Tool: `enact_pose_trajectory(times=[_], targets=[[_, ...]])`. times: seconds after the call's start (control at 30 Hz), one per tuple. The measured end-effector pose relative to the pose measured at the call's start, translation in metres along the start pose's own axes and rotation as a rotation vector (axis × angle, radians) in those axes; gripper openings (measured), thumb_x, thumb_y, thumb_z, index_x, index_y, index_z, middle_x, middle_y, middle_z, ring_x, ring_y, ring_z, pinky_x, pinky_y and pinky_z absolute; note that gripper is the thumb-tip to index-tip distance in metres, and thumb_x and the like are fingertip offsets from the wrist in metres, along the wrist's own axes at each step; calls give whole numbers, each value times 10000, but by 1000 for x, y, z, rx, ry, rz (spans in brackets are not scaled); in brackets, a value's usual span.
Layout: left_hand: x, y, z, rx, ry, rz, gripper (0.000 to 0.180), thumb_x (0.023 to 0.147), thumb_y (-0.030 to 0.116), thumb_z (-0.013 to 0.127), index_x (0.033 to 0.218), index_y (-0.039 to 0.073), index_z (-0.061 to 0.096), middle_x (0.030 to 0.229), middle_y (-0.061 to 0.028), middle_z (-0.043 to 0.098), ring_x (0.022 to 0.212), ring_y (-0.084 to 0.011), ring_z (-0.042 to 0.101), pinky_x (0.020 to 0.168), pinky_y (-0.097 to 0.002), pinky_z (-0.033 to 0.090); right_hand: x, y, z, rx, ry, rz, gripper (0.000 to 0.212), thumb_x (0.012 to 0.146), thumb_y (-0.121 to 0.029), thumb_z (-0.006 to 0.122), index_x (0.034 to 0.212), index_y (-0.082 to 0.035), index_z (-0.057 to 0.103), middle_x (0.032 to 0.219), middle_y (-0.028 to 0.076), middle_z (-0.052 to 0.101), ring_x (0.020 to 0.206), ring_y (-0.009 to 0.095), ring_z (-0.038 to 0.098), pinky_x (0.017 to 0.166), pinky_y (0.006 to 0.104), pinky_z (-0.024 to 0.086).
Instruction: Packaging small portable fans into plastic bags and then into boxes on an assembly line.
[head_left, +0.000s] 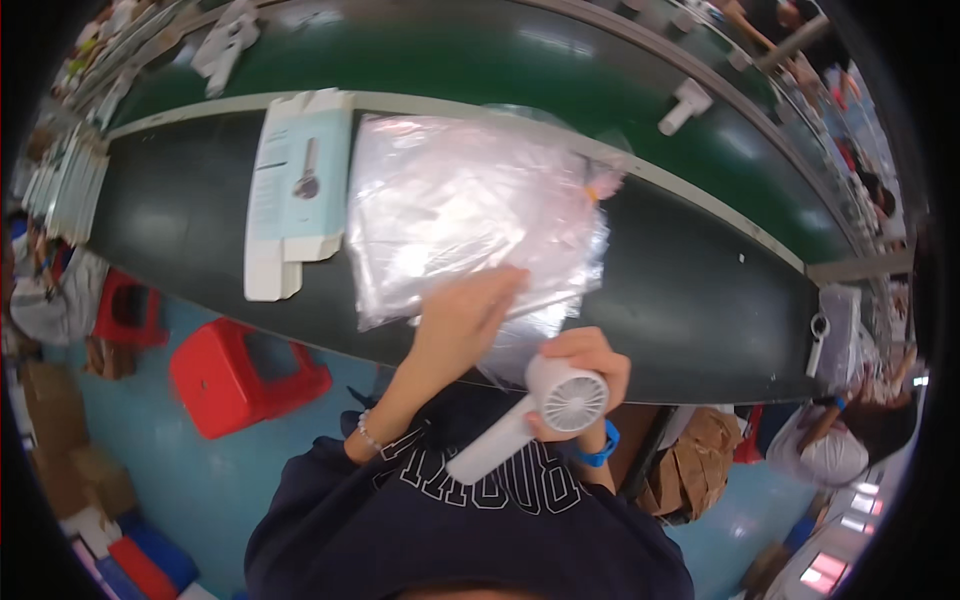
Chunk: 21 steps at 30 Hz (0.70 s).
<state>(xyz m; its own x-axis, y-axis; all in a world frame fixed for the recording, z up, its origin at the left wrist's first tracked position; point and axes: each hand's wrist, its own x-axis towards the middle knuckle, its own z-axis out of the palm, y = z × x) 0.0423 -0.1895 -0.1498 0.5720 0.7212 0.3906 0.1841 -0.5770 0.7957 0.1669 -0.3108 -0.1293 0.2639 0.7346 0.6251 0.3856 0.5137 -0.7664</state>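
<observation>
A white handheld fan (505, 440) is held in front of my chest by my right hand (590, 358), whose fingers wrap round its round head. Its slotted grille faces up toward me and the handle slants down to the left. My left hand (462, 318) reaches over the near edge of a stack of clear plastic bags (450, 200), its fingers stretched out on the shiny film and slightly blurred. Left of the bags lies a flattened light blue and white carton (290, 190) with a fan picture on it.
Beyond the dark worktable (690, 290), a green conveyor belt (420, 60) carries another white fan (685, 107) and a white piece (228, 45) at far left. Stacked flat cartons (70, 190) stand at the table's left end. Red stools (215, 380) are on the blue floor. People sit at both sides.
</observation>
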Motion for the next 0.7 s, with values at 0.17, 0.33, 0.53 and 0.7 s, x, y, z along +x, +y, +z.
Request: enact_pose_trajectory(times=[0.17,0.33,0.53,0.7], targets=[[-16,18,1,-18,16,67,164,701,-3,656,838,84,686,861,-63,696,778,-245,674,654,-339,520,-16,4,-20,297,81,496,1022,587,-242,803,1344,16,167,822,164,613,728,225,588,672,304,477],[-16,19,6,-65,119,137,139,657,-17,658,743,90,642,799,-33,674,801,-223,669,664,-333,519,-15,-4,-22,457,79,759,1125,591,-353,779,1440,55,165,739,110,622,689,171,616,654,247,484],[-13,15,4,-369,-163,241,148,636,-25,660,735,73,614,786,-45,645,872,-236,641,715,-337,519,-18,0,-21,214,197,731,706,586,-378,768,1087,24,473,888,71,545,784,139,549,710,244,443],[-8,32,-13,-485,-368,-47,456,744,98,667,1181,65,542,1089,-115,611,1007,-282,588,874,-366,463,-26,5,-24,204,178,602,653,562,-317,790,1046,-4,482,944,73,528,846,149,538,768,265,436]])
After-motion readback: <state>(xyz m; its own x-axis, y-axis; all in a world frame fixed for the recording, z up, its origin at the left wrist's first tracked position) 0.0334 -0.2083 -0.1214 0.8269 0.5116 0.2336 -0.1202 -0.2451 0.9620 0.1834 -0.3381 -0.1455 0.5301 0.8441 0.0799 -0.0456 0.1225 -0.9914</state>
